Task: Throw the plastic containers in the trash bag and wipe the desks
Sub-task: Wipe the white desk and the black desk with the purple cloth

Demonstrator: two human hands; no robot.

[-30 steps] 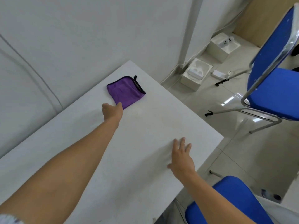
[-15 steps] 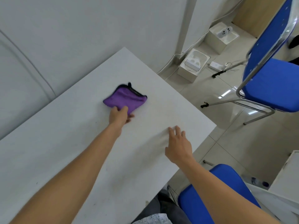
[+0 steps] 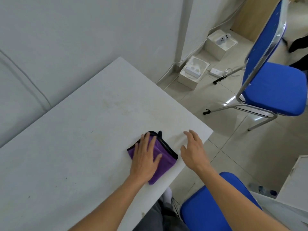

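At the desk (image 3: pixel 83 130) right corner: left hand (image 3: pixel 145 157) on purple cloth (image 3: pixel 165 166).
Fingers flat, pressing; right hand (image 3: pixel 194 151) just beside, relaxed, grasping nothing.

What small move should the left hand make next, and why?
Probably slide the purple cloth forward toward the faint yellowish marks on the desk. The left hand lies flat on the cloth near the desk's near edge, and the marks show beyond it.

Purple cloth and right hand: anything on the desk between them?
Nothing. The head view shows only a bare strip of white desk between the purple cloth and the right hand.
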